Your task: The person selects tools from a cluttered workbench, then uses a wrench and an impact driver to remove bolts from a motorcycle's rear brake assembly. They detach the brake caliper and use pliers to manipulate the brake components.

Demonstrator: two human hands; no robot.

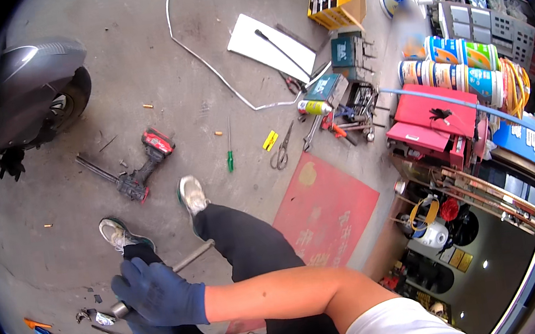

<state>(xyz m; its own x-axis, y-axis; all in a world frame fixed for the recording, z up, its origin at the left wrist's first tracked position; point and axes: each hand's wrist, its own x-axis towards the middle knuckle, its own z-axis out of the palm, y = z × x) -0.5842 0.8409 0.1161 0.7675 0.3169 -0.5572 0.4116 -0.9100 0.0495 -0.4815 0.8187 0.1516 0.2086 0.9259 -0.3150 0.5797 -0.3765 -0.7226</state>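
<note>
Both my hands wear dark blue gloves and are close together, low in the view left of centre. My right hand (161, 291) is closed around a metal bar (193, 256), whose straight end sticks out to the upper right. On the other side of the glove a short cylindrical metal end (120, 310) shows. My left hand (152, 333) lies just under the right one. Its fingers are mostly hidden, so whether it grips the bar does not show. Ahead on the floor lies a red and black cordless power tool (144, 165) with a long front end.
A motorcycle wheel (72, 101) stands far left. A green screwdriver (230, 160), scissors (282, 154) and a wrench (311, 133) lie on the floor near a red mat (332, 206). Farther right are an open tool case (364, 108), a red tool chest (434, 113) and several buckets (450, 74).
</note>
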